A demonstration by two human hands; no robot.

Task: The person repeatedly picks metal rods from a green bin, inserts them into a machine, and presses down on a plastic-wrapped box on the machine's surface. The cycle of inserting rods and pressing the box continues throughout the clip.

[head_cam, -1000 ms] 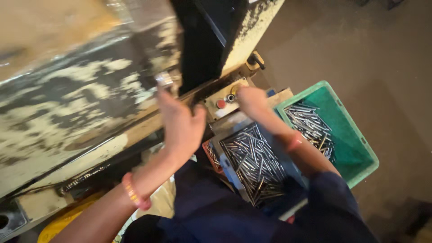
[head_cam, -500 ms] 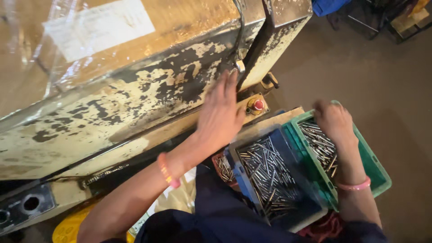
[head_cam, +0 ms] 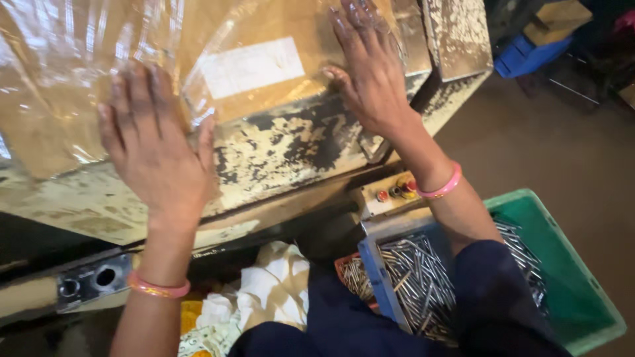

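1. We see our left hand (head_cam: 153, 153) pressed flat, fingers spread, on the plastic-wrapped cardboard sheet (head_cam: 132, 73) that covers the top of the old machine (head_cam: 278, 149); it grips nothing.
2. Our right hand (head_cam: 370, 69) lies flat too, palm down and fingers stretched, on the same wrapped sheet near its far right edge, just beside the white label (head_cam: 250, 66). It is released as well, closing on nothing.
3. The sheet spreads across the machine's upper face, from the left edge of the view to the machine's right corner, and the clear film over it is wrinkled and shiny.
4. The machine's front below the sheet is cream paint, badly chipped, with dark metal showing through.
5. Each wrist carries a pink bangle, the left one (head_cam: 157, 286) and the right one (head_cam: 442, 188).
6. Just below our right wrist sits a small control panel (head_cam: 390, 195) with red buttons, fixed to the machine's lower front.
7. Under the right forearm there is a blue tray (head_cam: 380, 281) full of thin metal pins (head_cam: 417, 277), and beside it a green crate (head_cam: 575, 284) holding more of them.
8. White cloth (head_cam: 274, 291) lies bunched below the machine, between our arms, above our dark blue clothing.
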